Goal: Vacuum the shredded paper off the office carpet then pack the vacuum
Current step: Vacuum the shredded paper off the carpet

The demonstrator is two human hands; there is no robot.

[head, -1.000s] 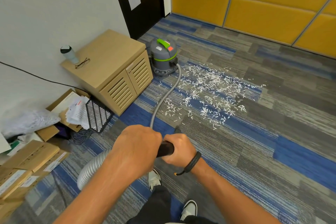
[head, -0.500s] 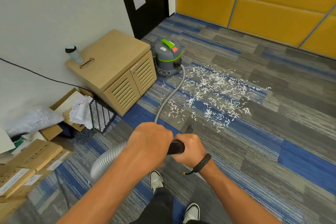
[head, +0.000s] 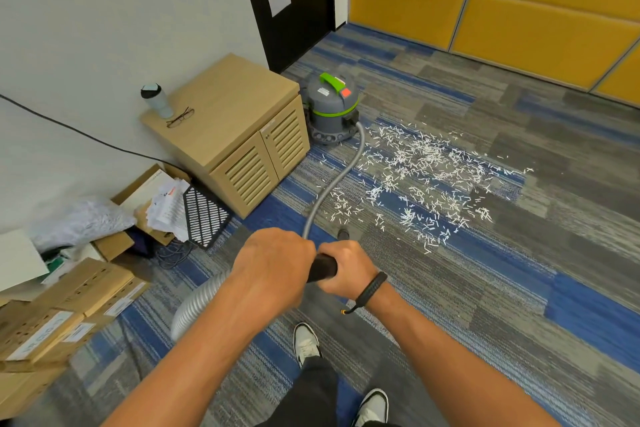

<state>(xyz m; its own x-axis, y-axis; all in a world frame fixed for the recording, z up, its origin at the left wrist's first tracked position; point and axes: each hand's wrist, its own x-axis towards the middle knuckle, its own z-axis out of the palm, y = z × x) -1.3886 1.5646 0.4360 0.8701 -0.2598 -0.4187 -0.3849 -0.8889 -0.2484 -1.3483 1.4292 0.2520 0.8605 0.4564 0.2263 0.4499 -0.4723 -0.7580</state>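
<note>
White shredded paper (head: pixel 426 177) lies scattered over the grey and blue carpet ahead of me. A grey canister vacuum (head: pixel 331 111) with a green handle stands by the wooden cabinet. Its grey hose (head: pixel 337 180) runs from the canister toward me and loops back at my left. My left hand (head: pixel 273 267) and my right hand (head: pixel 348 267) both grip the black wand handle (head: pixel 323 269) in front of my body. The nozzle end (head: pixel 343 233) shows just past my hands, short of the paper.
A low wooden cabinet (head: pixel 239 135) against the wall carries a bottle (head: pixel 156 100) and glasses (head: pixel 180 117). Cardboard boxes (head: pixel 69 298), papers and a black grille (head: pixel 204 215) crowd the floor at left. My shoes (head: pixel 306 343) stand below my hands. Yellow panels line the far wall.
My view has shifted a little forward and the scene sits lower right in frame. Both hands keep the same grip on the handle; the paper lies as before.
</note>
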